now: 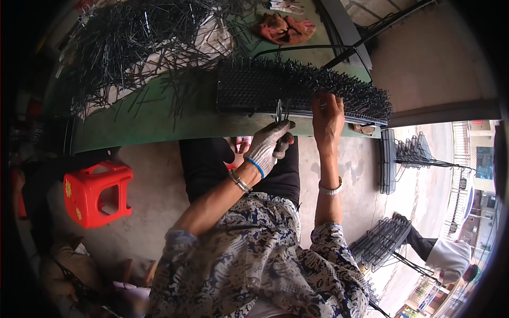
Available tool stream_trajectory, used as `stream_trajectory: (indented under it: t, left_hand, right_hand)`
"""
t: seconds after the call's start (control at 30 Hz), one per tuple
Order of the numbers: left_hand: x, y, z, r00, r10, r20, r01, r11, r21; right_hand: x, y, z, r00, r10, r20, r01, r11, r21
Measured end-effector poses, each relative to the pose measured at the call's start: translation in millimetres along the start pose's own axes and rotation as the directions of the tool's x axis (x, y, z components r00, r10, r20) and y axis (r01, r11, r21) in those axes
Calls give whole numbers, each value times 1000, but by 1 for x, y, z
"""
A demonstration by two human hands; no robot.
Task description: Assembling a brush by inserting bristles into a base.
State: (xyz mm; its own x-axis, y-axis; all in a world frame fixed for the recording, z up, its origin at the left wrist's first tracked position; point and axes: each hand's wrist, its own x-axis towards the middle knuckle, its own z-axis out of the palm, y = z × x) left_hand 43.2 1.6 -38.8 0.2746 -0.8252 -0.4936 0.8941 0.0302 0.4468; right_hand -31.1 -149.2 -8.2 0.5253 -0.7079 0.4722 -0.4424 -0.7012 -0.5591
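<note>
My left hand (269,142), in a pale knit glove with a blue cuff, is closed around a small metal tool (279,109) whose upper end sticks out above the fingers. It is just in front of a long black block (254,87) densely set with short black rods along the green table's near edge. My bare right hand (327,114) is up against the front of that block, right of the left hand. Its fingers are bent together at the rods; what they pinch is hidden.
Thin black rods (143,40) lie heaped over pale sheeting on the green table (106,132). A reddish cloth (286,29) lies behind the block. A red stool (98,193) stands at left. Black wire racks (384,241) and a bending person (448,259) are at right.
</note>
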Motion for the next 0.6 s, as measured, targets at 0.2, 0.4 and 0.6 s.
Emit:
stream_trajectory:
  t: [0.2,0.4,0.6]
  left_hand:
    - [-5,-7,1,999,-2,32,-2,995,98]
    - [-6,-10,6,998,-26,58,21,996,91]
    - [5,-1,5,998,-34,-49,33,999,-21]
  right_hand:
    - [-9,-14,-16,817,168,552,-486,716,501]
    - [-16,-14,-29,848,205,489,-486,670,562]
    - [-2,-18,-32,972,231,-32,-205,911,357]
